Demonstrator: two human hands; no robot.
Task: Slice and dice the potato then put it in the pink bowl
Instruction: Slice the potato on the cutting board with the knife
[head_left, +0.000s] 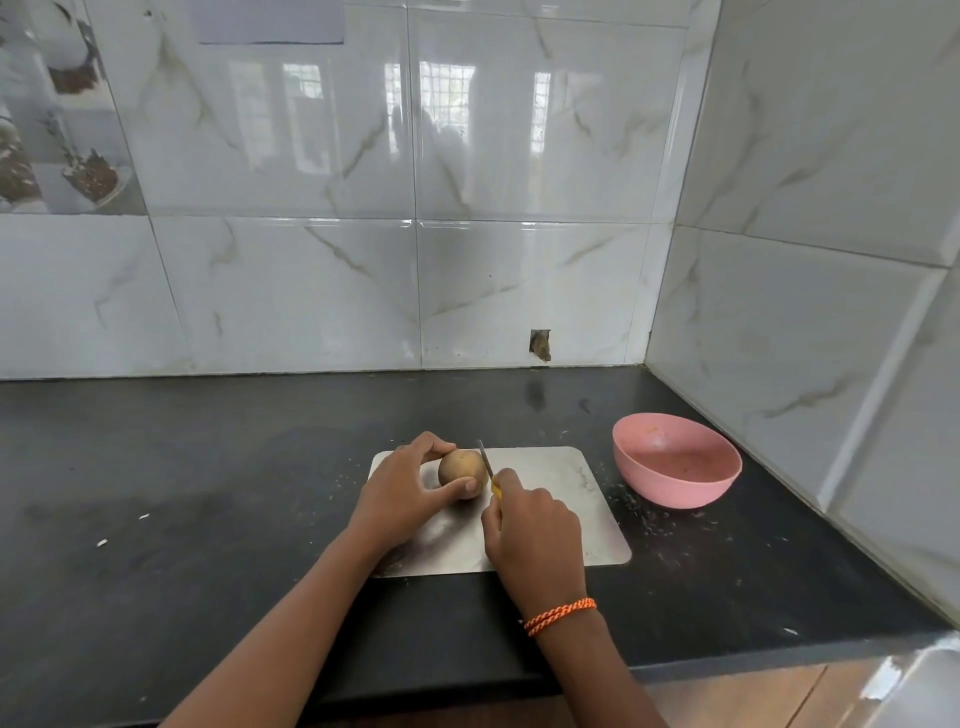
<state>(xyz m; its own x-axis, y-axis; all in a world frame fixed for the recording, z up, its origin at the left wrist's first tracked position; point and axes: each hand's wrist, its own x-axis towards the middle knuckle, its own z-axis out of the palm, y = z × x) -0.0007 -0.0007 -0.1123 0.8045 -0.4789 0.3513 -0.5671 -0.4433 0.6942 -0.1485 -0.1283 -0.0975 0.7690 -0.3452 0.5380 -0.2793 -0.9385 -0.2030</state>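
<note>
We find the potato (461, 472) whole and unpeeled, lying on the far left part of a metal cutting board (566, 499). The left hand (402, 493) grips the potato from its left side: the fingers curl over the far top and the thumb presses against the near side. The knife (487, 465) stands just at the potato's right end, blade tip pointing away from us, its edge at or against the skin; we cannot tell whether it has entered. The right hand (535, 530) is closed round the knife's yellow handle, of which only a small part shows between the fingers. An orange braided band (560, 616) circles the right wrist. The cutting board lies flat on the dark desk (182, 467), near its front edge. The pink bowl (676, 460) stands upright on the desk to the right of the board, near it but apart, holding no potato. Small pale scraps are scattered over the desk around the board. White marbled tiles (363, 156) cover the wall behind and the wall to the right.
</note>
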